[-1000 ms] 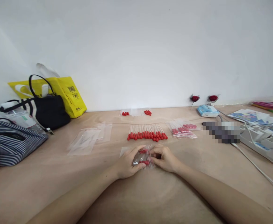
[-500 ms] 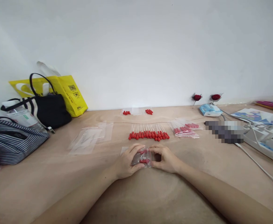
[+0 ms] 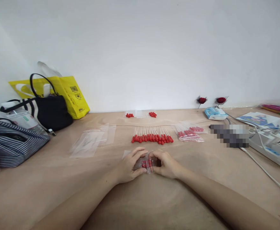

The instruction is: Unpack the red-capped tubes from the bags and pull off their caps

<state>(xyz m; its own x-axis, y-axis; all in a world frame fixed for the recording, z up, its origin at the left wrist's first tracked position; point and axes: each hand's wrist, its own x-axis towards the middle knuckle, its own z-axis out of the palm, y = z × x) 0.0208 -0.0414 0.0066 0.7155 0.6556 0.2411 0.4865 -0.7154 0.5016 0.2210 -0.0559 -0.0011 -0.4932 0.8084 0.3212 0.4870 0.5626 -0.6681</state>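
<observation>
Left hand: fingers and thumb curled round one side of a small transparent bag, gripping it. Right hand: thumb and fingers pinched at the same bag by its red-lined strip.

Small transparent bag: held low over the tabletop, between the two hands. Contents: red pieces, count not discernible. Change noted: these lay in two separate groups a second earlier and now sat bunched together; the strip had shifted toward the left hand. Bearing on the work, as judged: handling of this bag was unfinished; whether the strip was sealed could not be told.

Beyond the hands: flat transparent bags, overlapping, to the left; a row of red-tipped sticks, centre, unaltered; bags with red contents, to the right.

Farthest, near the wall: two small red heaps, apart, likewise unaltered.
</observation>
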